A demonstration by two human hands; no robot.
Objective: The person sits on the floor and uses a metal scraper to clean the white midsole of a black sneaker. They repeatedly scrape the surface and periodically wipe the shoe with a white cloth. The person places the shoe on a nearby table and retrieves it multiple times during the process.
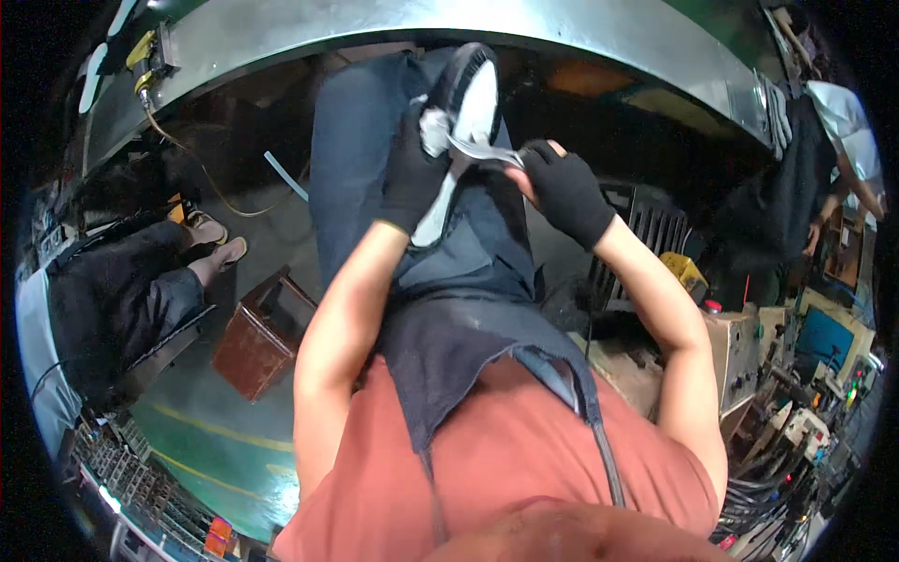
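Observation:
My left hand (415,178), in a black glove, is closed around the middle of a shoe (478,98) with a dark rim and a white, sole-like face turned up. The shoe lies lengthwise over my lap, its wide end pointing away from me. A crumpled white bit (434,130) sits by my left fingers; I cannot make out what it is. My right hand (566,190), in a black glove with bare fingertips, grips a shiny, pale curved strip (487,153). The strip's far end reaches the narrow middle of the shoe, beside my left hand.
A metal bench (393,21) curves across the far side, with a yellow tool (142,64) and its hose at its left. A brown stool (251,342) stands left of me. Other people sit at left and right. Machine boxes (735,351) and cables crowd the right.

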